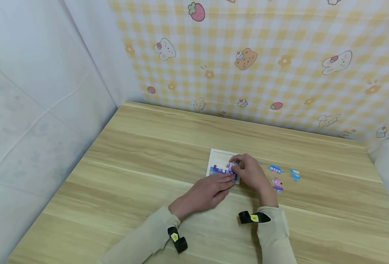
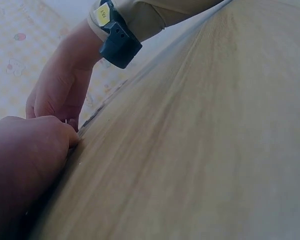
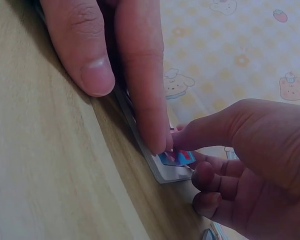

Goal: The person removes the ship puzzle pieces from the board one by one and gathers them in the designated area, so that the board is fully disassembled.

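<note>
A small white-bordered jigsaw tray (image 1: 218, 155) lies on the table, its near rows filled with purple and blue puzzle pieces (image 1: 215, 169). My left hand (image 1: 209, 191) reaches in from the near side with fingers extended, their tips resting on the assembled pieces. Over the tray's right part, my right hand (image 1: 253, 175) pinches a pink-and-purple puzzle piece (image 1: 230, 167) between thumb and fingers. From the right wrist, a left fingertip shows pressed beside the right thumb at the tray corner (image 3: 166, 177); the right hand (image 3: 255, 155) partly covers the pieces there.
Loose pieces lie right of the tray: a blue one with windows (image 1: 275, 169), a light blue one (image 1: 294, 175) and a pink-and-purple one (image 1: 277, 185). The wooden table (image 1: 141, 154) meets a yellow checked cloth (image 1: 214, 55) behind and a white cloth (image 1: 49, 110) at left.
</note>
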A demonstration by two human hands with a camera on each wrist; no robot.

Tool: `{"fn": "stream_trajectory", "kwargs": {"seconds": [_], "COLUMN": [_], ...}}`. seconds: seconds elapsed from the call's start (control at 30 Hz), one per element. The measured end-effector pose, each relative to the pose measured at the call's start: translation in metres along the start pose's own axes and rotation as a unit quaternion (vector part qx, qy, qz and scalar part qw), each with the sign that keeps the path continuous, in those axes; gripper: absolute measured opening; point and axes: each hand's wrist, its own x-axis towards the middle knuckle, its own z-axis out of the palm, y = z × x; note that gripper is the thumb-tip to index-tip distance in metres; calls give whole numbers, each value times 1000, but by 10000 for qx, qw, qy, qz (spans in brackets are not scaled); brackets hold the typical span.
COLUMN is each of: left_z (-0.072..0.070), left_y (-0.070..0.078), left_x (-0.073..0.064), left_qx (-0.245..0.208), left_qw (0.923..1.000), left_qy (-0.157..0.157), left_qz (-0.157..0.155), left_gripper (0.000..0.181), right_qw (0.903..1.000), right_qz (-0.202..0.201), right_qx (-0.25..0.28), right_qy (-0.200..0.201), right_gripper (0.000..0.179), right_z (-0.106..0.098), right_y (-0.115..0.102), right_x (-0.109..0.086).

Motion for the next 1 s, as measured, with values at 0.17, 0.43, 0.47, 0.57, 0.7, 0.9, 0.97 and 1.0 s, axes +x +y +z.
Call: {"fn": "stream_trajectory", "kwargs": {"seconds": [0.17,0.43,0.47,0.57,0.7,0.9,0.97,1.0], "left_z": [0,-1,-2,-1,-2,-2,-2,-2], "left_y": [0,1,1,2,2,1,1,1], "left_x": [0,0,0,0,0,-1,0,0], "left_qx": [-28,-111,-113,-113,-138,-282,-303,-300], "left_qw": [10000,9997,9997,9997,9998,9995,9995,9995], "left_qy": [4,-157,-165,-161,-124,-76,-54,-51], "left_qz": [-27,-149,-157,-145,-112,-120,-104,-92], "left_gripper": [41,42,42,42,42,42,42,42], "right_qw": [9999,9996,9996,9995,9995,9995,9995,9994], "right_qz": [-23,-35,-63,-45,-12,45,69,74], "right_qx": [118,234,234,271,294,252,282,294], "right_qy": [109,136,135,130,123,159,158,157], "right_gripper": [18,13,12,13,16,15,15,14], "right_z": [-1,-3,-3,-5,-7,-10,-10,-10], "right_y": [1,2,3,5,7,7,6,6], "right_x": [-1,-3,-3,-5,-7,-7,-7,-7]}}
